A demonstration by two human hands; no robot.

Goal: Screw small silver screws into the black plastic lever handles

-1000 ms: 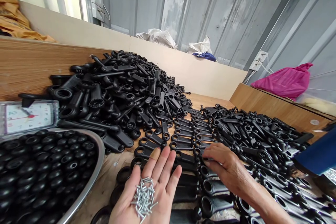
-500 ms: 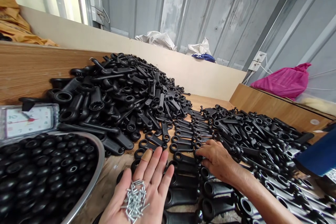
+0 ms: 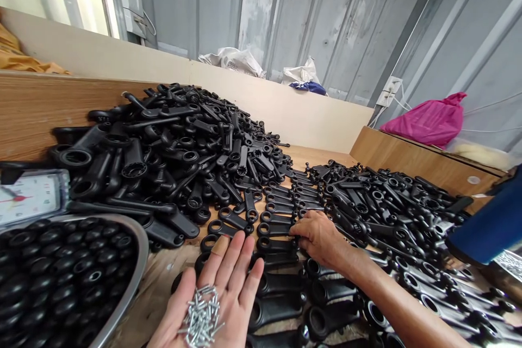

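Note:
My left hand (image 3: 229,288) is palm up in the foreground, fingers stretched out, and carries a loose heap of small silver screws (image 3: 203,316). A yellowish band wraps one of its fingers. Farther right, my right hand (image 3: 316,235) is closed, thumb and fingers bent together at the narrow ends of black crank handles (image 3: 279,283) laid out in rows. Its fingertips are partly hidden, so I cannot make out what is pinched there. Shiny metal tips show at some of the handles' narrow ends.
A metal bowl (image 3: 141,258) full of black round knobs (image 3: 65,277) stands at left, with a clock (image 3: 35,196) behind it. Heaps of black crank handles (image 3: 191,152) rise at back left and right. A blue object (image 3: 487,223) juts in at right. Wooden boards (image 3: 408,160) edge the bench.
The view has shifted a little, so most things sit farther left. My right hand has moved slightly toward the left along the handle ends. My left hand still carries the screws.

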